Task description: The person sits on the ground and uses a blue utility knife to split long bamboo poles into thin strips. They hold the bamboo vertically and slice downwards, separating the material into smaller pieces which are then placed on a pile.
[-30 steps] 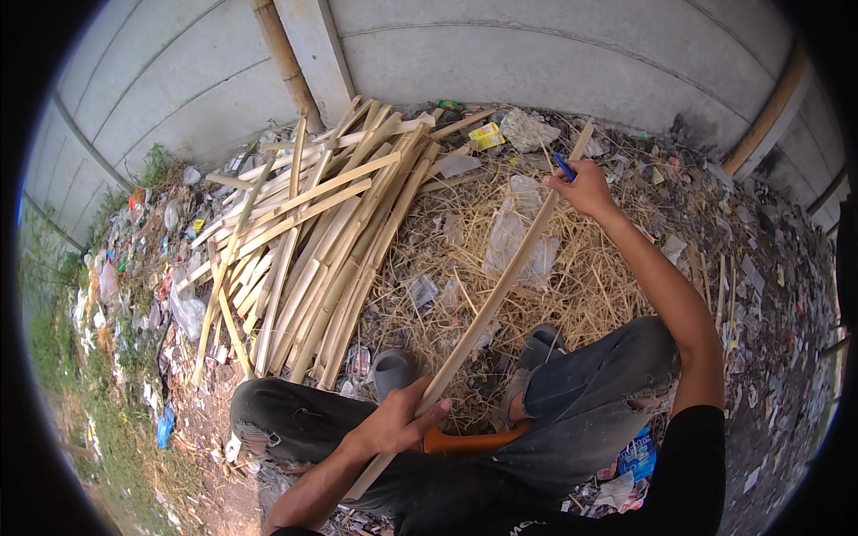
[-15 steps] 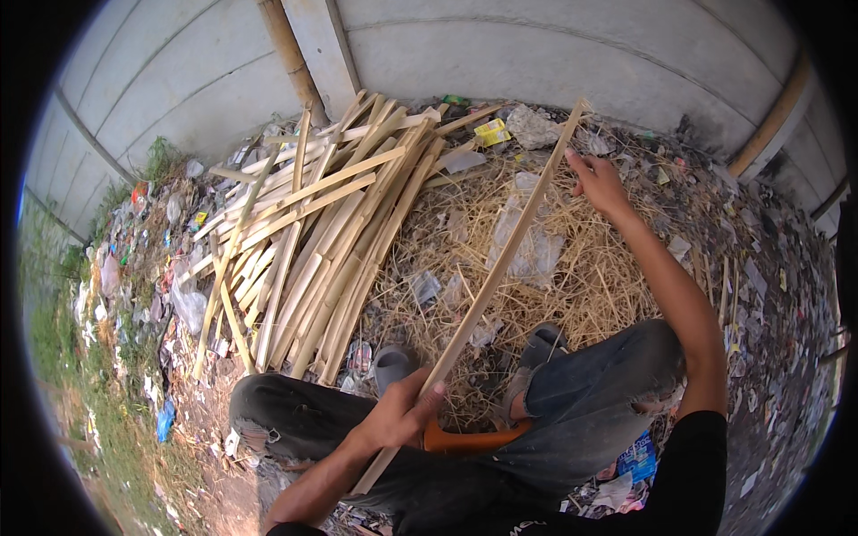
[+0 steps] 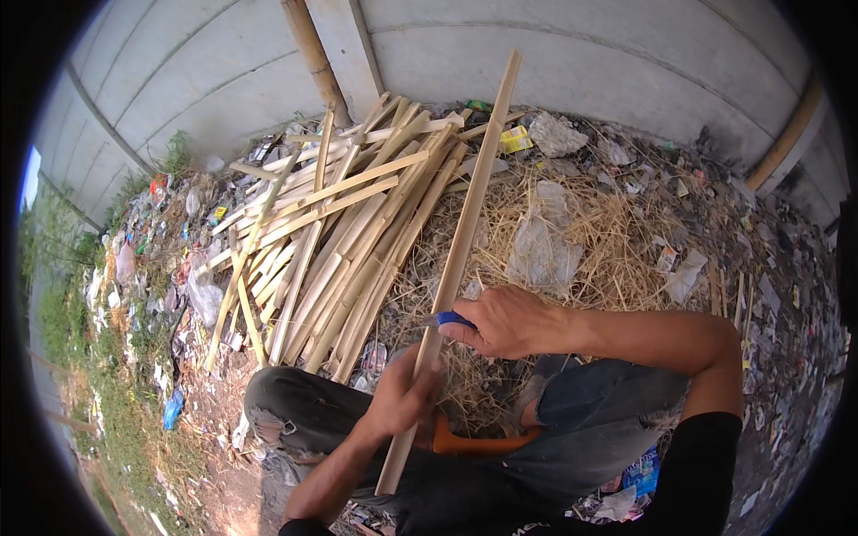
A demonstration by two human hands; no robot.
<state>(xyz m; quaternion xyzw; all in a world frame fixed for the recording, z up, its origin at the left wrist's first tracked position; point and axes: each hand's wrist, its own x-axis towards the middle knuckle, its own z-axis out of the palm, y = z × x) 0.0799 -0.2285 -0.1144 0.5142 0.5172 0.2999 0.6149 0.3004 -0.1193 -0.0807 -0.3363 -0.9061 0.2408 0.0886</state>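
Observation:
My left hand (image 3: 405, 393) is closed around the lower part of a long bamboo strip (image 3: 468, 210), which slants up and away toward the wall, over my lap. In my closed right hand (image 3: 508, 323) is a knife with a blue handle (image 3: 454, 318). Its short blade lies across the strip, just above my left hand. Whether the blade cuts into the bamboo I cannot tell. An orange curved handle (image 3: 483, 443) rests between my legs, its other end hidden behind my left hand and the strip.
A heap of split bamboo strips (image 3: 357, 232) lies ahead to the left. Straw-like shavings (image 3: 617, 259) and a clear plastic sheet (image 3: 543, 246) cover the ground ahead. Litter is scattered all around. A grey panel wall (image 3: 554, 62) with bamboo posts (image 3: 317, 62) closes off the far side.
My right hand has come down from near the strip's far end to its middle, and the blue-handled knife now shows in it. The strip's far end has swung left and upward.

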